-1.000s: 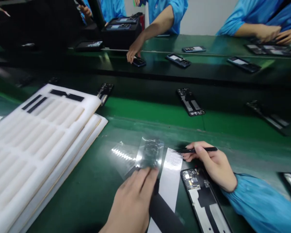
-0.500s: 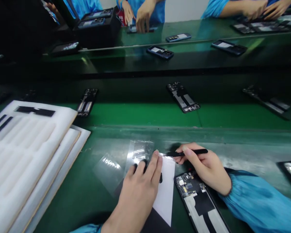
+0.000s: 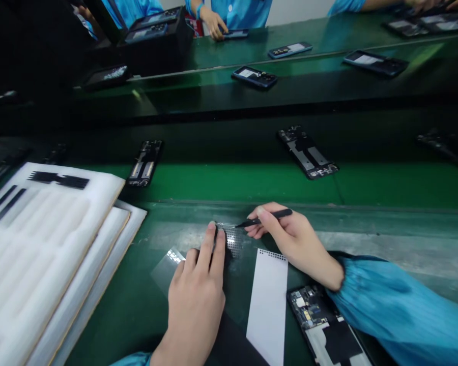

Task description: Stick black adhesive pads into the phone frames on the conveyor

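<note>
My left hand point(image 3: 198, 287) lies with its fingers stretched out, the fingertips pressing on a clear sheet dotted with small black pieces point(image 3: 233, 240). In my right hand point(image 3: 286, 234) is a pair of black tweezers point(image 3: 265, 218), its tip at the upper edge of that dotted sheet. Below the right hand lies a white paper strip point(image 3: 267, 305) with a row of small black marks along its top. Another clear sheet point(image 3: 166, 269) rests left of my left hand. Near my right sleeve is an opened phone point(image 3: 328, 325) with its circuit board showing, partly covered by the sleeve.
White foam trays point(image 3: 41, 254) are stacked at the left. Opened phones point(image 3: 145, 162) lie on the green conveyor point(image 3: 213, 178), another phone point(image 3: 307, 152) farther right. Across it stand co-workers in blue sleeves, one person's hand point(image 3: 213, 24) on a phone.
My left hand has shifted left off the white strip onto the dotted sheet. My right hand has moved left with the tweezers, from the strip's top to the dotted sheet.
</note>
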The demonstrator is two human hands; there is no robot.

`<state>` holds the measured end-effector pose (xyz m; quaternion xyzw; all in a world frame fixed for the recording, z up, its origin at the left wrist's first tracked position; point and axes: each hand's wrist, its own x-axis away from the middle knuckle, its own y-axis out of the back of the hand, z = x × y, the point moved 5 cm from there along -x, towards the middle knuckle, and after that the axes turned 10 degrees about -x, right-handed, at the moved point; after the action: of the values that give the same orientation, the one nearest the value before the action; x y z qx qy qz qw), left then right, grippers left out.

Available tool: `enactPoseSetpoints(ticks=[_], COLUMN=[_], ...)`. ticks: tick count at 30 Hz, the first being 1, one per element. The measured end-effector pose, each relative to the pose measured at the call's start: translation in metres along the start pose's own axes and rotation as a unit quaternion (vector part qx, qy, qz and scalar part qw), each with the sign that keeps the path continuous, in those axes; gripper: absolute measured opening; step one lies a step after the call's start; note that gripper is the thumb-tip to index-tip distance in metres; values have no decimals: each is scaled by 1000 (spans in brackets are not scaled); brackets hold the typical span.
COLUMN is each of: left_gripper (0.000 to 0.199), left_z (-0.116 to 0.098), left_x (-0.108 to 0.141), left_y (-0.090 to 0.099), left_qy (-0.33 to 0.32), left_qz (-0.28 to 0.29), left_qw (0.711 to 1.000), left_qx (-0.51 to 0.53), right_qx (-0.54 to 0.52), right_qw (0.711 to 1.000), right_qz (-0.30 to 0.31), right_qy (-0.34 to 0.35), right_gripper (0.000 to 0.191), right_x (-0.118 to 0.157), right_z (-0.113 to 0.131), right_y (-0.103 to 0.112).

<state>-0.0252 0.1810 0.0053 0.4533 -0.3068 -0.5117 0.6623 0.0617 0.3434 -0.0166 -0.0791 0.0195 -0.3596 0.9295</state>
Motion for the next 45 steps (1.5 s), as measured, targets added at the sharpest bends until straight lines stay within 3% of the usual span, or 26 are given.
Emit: enactPoseSetpoints(ticks=[8,16,20,23,27,29,32,33,36,45], left_gripper=[72,74,64,41,32,29,21,19,22,20], left_z=[5,14,21,30,30,25,17,16,15,14], left_x=[-2,-4,-1,6,18,22,26,27,31,36], left_y=[-6,-16,-16,-10,3,10,22,25,31,36], left_qy=[5,45,98,162,174,167,153,146,152,134], left_qz=[0,30,36,38,117,172,206,205,202,204], left_qw=[1000,983,947,886,770,659,434,385,351,349], left_qx=[25,178,305,433,603,713,863,888,902,905], right_qx=[18,43,39,17,-2,-6,13,27,52,85], right_qw=[1000,998,998,998,997,996,993,992,988,985], right_qz=[14,31,23,9,36,67,100,106,110,92], right_qy=[8,29,42,58,69,63,64,71,90,120], right_gripper=[31,29,30,35,32,26,22,22,24,26], right_x=[-8,-7,-8,-5,16,29,43,45,48,53], right_z=[-10,-13,-13,0,30,42,52,53,57,59], right_y=[-14,-18,-17,-13,-14,-18,-24,-26,-30,-29])
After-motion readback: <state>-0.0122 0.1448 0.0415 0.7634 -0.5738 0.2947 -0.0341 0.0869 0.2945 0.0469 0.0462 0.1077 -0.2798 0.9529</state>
